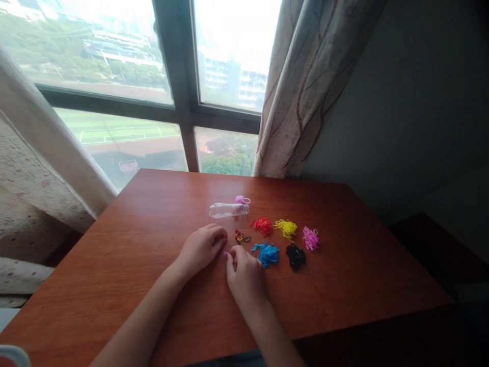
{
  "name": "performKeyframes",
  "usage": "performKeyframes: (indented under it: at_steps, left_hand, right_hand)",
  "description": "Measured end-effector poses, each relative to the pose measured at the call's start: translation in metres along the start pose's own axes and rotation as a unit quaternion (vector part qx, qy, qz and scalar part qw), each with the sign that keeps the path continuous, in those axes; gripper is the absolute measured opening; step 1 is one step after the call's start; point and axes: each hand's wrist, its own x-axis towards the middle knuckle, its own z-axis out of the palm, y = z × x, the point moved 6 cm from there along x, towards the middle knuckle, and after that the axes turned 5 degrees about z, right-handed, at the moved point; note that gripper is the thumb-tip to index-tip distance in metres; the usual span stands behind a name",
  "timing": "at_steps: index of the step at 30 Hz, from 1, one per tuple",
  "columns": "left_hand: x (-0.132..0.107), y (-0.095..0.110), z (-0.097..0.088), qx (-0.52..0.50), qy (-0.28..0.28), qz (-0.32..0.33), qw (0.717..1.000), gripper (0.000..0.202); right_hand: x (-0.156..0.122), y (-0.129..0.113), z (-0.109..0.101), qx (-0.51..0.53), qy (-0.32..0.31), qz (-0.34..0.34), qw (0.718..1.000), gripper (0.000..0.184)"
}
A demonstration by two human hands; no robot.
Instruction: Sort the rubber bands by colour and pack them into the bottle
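Note:
Both my hands rest on a brown wooden table (153,265), fingers curled and tips close together. My left hand (201,248) is closed with its fingertips near a few mixed-colour rubber bands (241,237). My right hand (244,275) pinches a small pink band (226,253) at its fingertips. Sorted heaps of small bands lie to the right: red (263,225), yellow (286,228), pink (310,238), blue (266,253) and black (295,256). A clear plastic bottle (228,209) lies on its side behind them, its pink cap (242,200) beside it.
A large window (126,102) and patterned curtains (305,86) stand behind the table. A dark wall is to the right. A white rim (13,354) shows at the lower left corner.

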Motion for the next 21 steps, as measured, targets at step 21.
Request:
performKeyframes:
  at_steps: [21]
  left_hand:
    - [0.000, 0.005, -0.003, -0.019, 0.001, -0.003, 1.000, 0.014]
  right_hand:
    - [0.000, 0.206, -0.137, 0.123, 0.206, 0.193, 0.951, 0.041]
